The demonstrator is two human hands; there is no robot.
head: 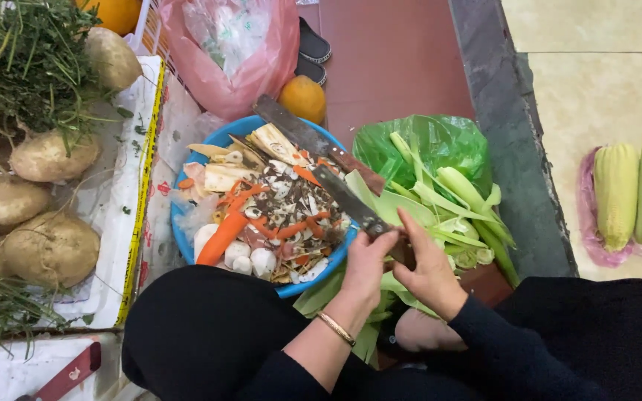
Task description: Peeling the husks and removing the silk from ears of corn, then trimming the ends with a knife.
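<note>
Left hand (365,261) and right hand (426,266) both clasp the cleaver (347,199) by its handle, blade lying over the blue basin (187,241) of peelings; corn husks (440,200) just beside.

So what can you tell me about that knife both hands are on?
The knife is a flat, cleaver-like blade of dull grey, stained metal. It lies slanted over the rim of the blue bowl of peelings, blade pointing up-left. The left hand and right hand close around its handle end, hiding it.

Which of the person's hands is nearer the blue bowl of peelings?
Left. The left hand grips the knife right at the blue bowl rim; the right hand sits farther off, over the corn husks.
</note>
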